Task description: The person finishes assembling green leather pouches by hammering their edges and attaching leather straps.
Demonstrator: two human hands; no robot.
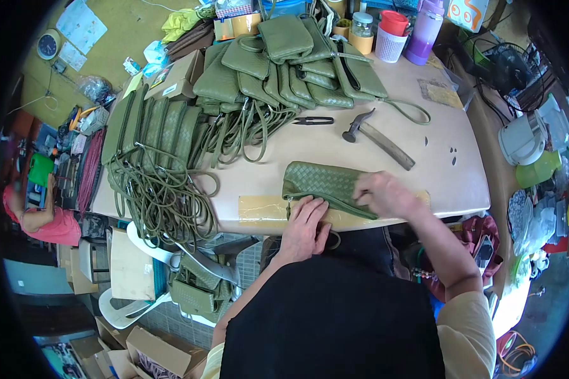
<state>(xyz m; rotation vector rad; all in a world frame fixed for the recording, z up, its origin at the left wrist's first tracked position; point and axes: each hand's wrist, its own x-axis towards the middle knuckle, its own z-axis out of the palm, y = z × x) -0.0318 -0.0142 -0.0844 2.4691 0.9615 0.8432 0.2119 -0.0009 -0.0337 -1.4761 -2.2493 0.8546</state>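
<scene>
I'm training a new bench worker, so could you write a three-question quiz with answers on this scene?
1. True or false: the hammer touches the woven green pouch.
2. Which stands just right of the red-lidded cup? A) cardboard box B) purple bottle C) the pouch
3. Which hand is at the pouch's right end?

Key: 1. False; tabletop shows between them. 2. B. 3. The right hand.

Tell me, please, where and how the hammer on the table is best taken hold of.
Probably best: take the hammer by the free end of its wooden handle, coming from the near right with the right hand. The handle is long, lies flat and slants from the metal head towards the person's right side, and nothing lies against it.
</scene>
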